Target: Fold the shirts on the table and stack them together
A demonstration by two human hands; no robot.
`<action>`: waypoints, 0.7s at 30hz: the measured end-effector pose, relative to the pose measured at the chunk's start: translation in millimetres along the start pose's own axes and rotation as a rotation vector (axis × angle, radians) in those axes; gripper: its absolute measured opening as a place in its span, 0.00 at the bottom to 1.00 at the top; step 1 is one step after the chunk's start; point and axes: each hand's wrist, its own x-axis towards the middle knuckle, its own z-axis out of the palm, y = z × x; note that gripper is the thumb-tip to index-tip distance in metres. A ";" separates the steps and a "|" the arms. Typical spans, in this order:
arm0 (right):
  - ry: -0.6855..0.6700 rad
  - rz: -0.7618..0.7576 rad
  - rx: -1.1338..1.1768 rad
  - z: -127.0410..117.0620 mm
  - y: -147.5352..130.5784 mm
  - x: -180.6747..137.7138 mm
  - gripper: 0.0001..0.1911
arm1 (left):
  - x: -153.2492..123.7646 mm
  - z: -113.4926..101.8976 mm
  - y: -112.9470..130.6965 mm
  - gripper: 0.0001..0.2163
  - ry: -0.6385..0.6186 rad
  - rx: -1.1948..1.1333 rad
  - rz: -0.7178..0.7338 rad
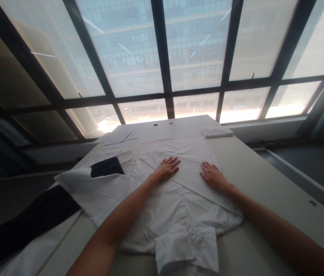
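Observation:
A white shirt (176, 203) lies spread on the white table (268, 199), its collar (176, 245) towards me. My left hand (167, 168) rests flat on the middle of the shirt, fingers outstretched and pointing right. Near the shirt's right edge, my right hand (212, 176) also lies flat with its fingers extended. Both palms press on the cloth and grip nothing. To the left, more white cloth with a dark navy part (107, 167) lies against the shirt; my left forearm hides some of where they meet.
Loose paper sheets (118, 137) lie at the table's far left. A folded white stack (217, 132) sits at the far right. Dark navy cloth (35, 214) hangs over the left edge. Large framed windows (193, 46) rise behind the table.

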 end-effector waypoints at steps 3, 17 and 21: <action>0.005 -0.002 0.001 -0.1 0.4 -0.5 0.32 | -10.0 -1.3 -23.8 0.27 0.020 0.024 -0.139; 0.017 -0.004 -0.011 -0.9 0.4 -1.5 0.32 | -18.6 -1.9 -28.7 0.24 0.199 -0.013 -0.209; 0.020 -0.011 -0.008 1.5 2.4 -0.7 0.32 | -32.0 -3.4 -21.2 0.24 0.175 -0.022 -0.199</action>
